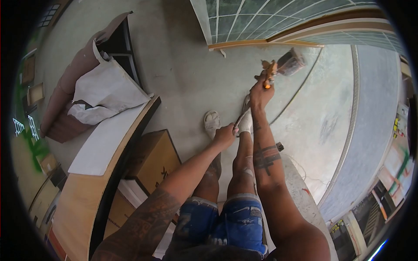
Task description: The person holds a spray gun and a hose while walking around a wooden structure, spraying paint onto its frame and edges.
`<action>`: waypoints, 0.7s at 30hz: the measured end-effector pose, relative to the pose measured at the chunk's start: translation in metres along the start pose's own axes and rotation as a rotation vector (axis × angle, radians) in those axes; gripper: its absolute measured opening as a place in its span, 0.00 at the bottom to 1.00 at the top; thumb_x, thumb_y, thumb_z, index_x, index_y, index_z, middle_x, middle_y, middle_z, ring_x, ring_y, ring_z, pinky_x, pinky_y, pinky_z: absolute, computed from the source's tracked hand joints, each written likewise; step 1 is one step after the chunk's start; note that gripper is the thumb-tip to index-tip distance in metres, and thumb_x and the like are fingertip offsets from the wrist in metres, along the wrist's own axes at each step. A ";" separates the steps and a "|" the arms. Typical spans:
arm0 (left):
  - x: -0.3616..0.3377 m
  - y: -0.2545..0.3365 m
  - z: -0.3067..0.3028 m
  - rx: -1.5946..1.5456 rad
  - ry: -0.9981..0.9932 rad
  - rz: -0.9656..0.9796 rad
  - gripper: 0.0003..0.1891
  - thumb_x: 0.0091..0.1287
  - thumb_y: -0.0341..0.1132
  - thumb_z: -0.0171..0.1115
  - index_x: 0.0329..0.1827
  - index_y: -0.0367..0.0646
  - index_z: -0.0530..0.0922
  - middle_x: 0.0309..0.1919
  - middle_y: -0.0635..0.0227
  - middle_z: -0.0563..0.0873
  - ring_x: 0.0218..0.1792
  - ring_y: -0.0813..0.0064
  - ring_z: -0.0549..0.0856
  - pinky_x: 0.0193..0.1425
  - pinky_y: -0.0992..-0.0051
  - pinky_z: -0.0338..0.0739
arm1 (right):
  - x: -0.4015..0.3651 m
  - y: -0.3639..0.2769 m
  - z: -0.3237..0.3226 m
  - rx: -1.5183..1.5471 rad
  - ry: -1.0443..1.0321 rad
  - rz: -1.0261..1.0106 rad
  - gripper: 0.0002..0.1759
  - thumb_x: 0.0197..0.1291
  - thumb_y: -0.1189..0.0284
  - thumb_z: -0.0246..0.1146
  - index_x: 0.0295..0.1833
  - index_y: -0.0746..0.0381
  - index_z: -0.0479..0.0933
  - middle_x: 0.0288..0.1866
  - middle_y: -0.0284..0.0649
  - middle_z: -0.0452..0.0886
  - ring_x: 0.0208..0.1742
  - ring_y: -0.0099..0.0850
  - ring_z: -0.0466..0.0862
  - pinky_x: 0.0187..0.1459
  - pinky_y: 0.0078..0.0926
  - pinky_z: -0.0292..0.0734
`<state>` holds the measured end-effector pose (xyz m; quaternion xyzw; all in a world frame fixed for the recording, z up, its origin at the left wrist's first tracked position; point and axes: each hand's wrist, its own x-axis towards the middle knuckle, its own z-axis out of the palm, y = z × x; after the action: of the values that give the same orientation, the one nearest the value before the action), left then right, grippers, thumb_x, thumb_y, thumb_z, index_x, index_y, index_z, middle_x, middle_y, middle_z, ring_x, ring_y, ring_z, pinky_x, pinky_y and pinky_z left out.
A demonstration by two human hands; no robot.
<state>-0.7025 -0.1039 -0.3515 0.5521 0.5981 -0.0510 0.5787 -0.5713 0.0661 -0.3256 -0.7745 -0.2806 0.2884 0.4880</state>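
Observation:
My right hand (262,93) is wrapped round the handle of a spray gun (271,71), stretched out ahead of me. The gun has an orange, paint-crusted body, and a dark, stained cup (292,62) is attached to it. Closer to my body, my left hand (225,135) is closed on a thin hose (240,122) in front of my legs. Part of the hose is hidden by my right arm and foot. Beyond the gun stands a panelled frame (252,21) with greenish panes, pale dividing lines and a brown wooden edge.
A torn brown sofa piece (72,82) with loose pale fabric lies to the left. Beside it runs a long board (74,204), with cardboard boxes (152,158) next to my legs. A dark cord-like line (300,89) crosses the floor. A long grey panel (368,104) lies right.

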 end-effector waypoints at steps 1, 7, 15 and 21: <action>0.004 0.005 -0.001 0.001 0.023 0.004 0.15 0.79 0.46 0.54 0.55 0.43 0.78 0.40 0.49 0.89 0.47 0.44 0.88 0.53 0.50 0.79 | 0.007 -0.001 -0.001 0.020 0.024 -0.024 0.21 0.77 0.60 0.61 0.54 0.70 0.81 0.37 0.40 0.88 0.36 0.24 0.81 0.41 0.26 0.76; 0.018 0.014 -0.005 0.093 -0.031 0.027 0.15 0.79 0.45 0.54 0.55 0.43 0.78 0.38 0.49 0.89 0.44 0.45 0.89 0.51 0.48 0.79 | 0.019 -0.008 -0.009 0.026 0.028 0.043 0.19 0.78 0.62 0.60 0.54 0.70 0.81 0.30 0.37 0.84 0.29 0.21 0.76 0.32 0.26 0.70; -0.006 -0.009 -0.004 0.101 -0.087 0.010 0.13 0.77 0.42 0.55 0.55 0.46 0.79 0.40 0.51 0.90 0.46 0.46 0.89 0.53 0.50 0.80 | -0.025 -0.012 0.007 -0.126 -0.173 0.098 0.21 0.77 0.58 0.62 0.47 0.69 0.82 0.29 0.35 0.84 0.31 0.23 0.79 0.37 0.26 0.74; -0.021 -0.040 0.003 0.038 -0.035 0.020 0.15 0.78 0.44 0.56 0.54 0.42 0.82 0.43 0.48 0.90 0.49 0.44 0.88 0.54 0.49 0.79 | -0.059 -0.027 0.025 -0.095 -0.329 0.132 0.21 0.76 0.58 0.62 0.50 0.70 0.81 0.28 0.37 0.84 0.31 0.24 0.83 0.36 0.28 0.78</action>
<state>-0.7346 -0.1341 -0.3601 0.5678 0.5815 -0.0663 0.5788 -0.6339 0.0487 -0.2998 -0.7559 -0.3182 0.4290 0.3785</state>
